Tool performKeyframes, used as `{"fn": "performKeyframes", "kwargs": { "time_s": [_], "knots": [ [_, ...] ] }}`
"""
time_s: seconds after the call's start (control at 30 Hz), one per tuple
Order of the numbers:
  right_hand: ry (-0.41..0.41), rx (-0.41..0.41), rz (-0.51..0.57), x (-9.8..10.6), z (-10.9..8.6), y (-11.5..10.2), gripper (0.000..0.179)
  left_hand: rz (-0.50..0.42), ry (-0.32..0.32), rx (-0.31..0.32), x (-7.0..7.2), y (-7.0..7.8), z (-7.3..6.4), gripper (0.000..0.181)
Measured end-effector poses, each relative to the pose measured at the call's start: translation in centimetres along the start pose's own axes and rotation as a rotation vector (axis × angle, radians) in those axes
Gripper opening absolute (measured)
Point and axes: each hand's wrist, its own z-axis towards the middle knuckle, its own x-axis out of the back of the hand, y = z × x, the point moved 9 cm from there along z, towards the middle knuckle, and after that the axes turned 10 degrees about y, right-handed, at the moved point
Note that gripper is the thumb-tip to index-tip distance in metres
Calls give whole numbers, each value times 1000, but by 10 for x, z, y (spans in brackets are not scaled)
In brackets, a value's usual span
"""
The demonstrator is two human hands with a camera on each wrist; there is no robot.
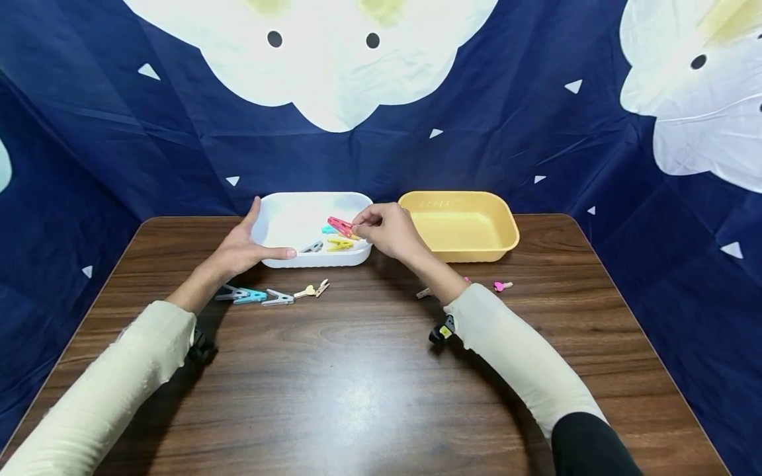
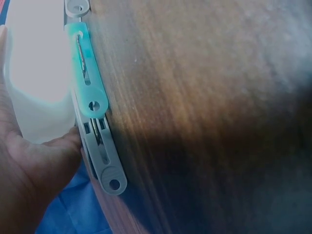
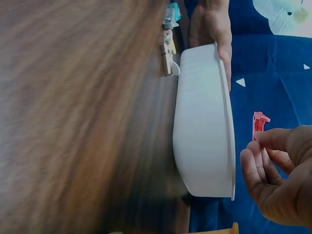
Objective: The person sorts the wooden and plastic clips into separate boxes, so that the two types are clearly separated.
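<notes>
My right hand pinches a red clothespin by one end, over the right part of a white basin. The right wrist view shows the same red clothespin above the rim level, between thumb and fingertips. Against the basin's left end rests my left hand, its thumb stretched straight along the front rim and its other fingers along the left side. Inside the basin lie a yellow clothespin, a grey one and a blue one, partly covered by the red one.
A yellow basin stands to the right. In front of the white basin, a row holds grey and blue clothespins and small wooden ones. A pink-topped wooden clip lies near the right forearm. Blue cloth hangs behind the table.
</notes>
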Motion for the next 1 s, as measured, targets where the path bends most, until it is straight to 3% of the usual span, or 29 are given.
{"fn": "performKeyframes", "kwargs": {
  "time_s": [0.5, 1.0],
  "knots": [
    [-12, -65, -10, -25, 28, -13, 6, 7, 16, -10, 2, 1, -1, 157],
    [-36, -133, 24, -53, 44, -18, 6, -11, 17, -16, 0, 0, 2, 155]
  ]
}}
